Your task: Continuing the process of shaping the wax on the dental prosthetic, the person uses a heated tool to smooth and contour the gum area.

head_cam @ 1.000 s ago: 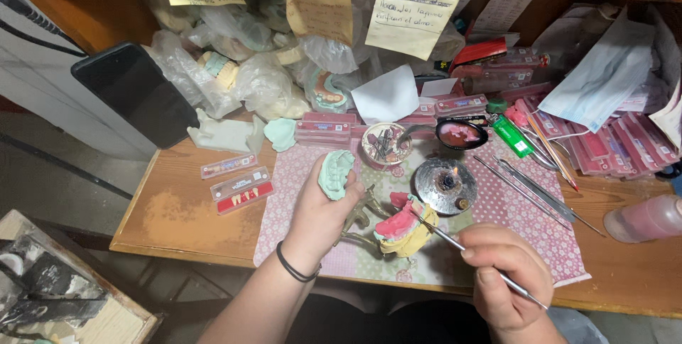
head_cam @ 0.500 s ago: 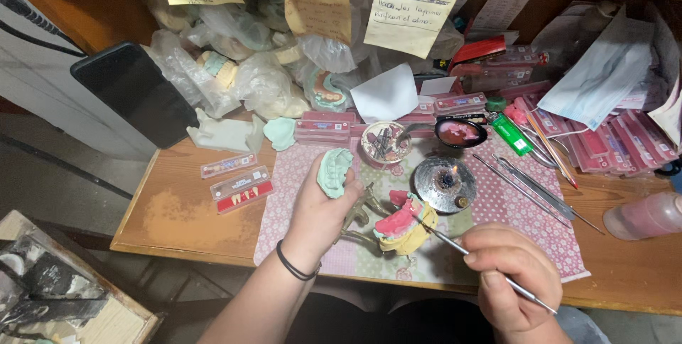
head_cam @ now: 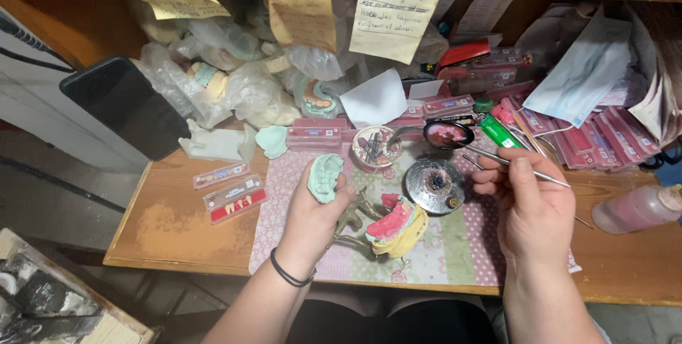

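- Two hands are seen low in the frame above a wooden worktop [head_cam: 177, 227] covered in part by a patterned mat [head_cam: 455, 259].
- A pale green dental cast [head_cam: 325, 177] is gripped in the left hand [head_cam: 312, 216], left of centre, with the fingers closed round its lower part; a dark band is worn on that wrist.
- A thin metal instrument [head_cam: 497, 159] is pinched in the right hand [head_cam: 529, 205], right of centre, its tip pointing toward a small dark dish [head_cam: 447, 134] in the upper middle of the frame.
- A brass-coloured articulator [head_cam: 355, 219] carrying a yellow cast with pink wax [head_cam: 398, 223] is set on the mat between the hands, just beside the left hand.
- A round metal burner [head_cam: 435, 185] is placed just above that cast, near the right hand's fingers.
- A small bowl of tools [head_cam: 375, 147] is seen above the left hand.
- Flat tooth cards [head_cam: 231, 195] are laid at the left of the mat.
- A pink bottle [head_cam: 636, 209] is lying at the right edge.
- Paper notes [head_cam: 394, 13] are hung along the shelf at the top.
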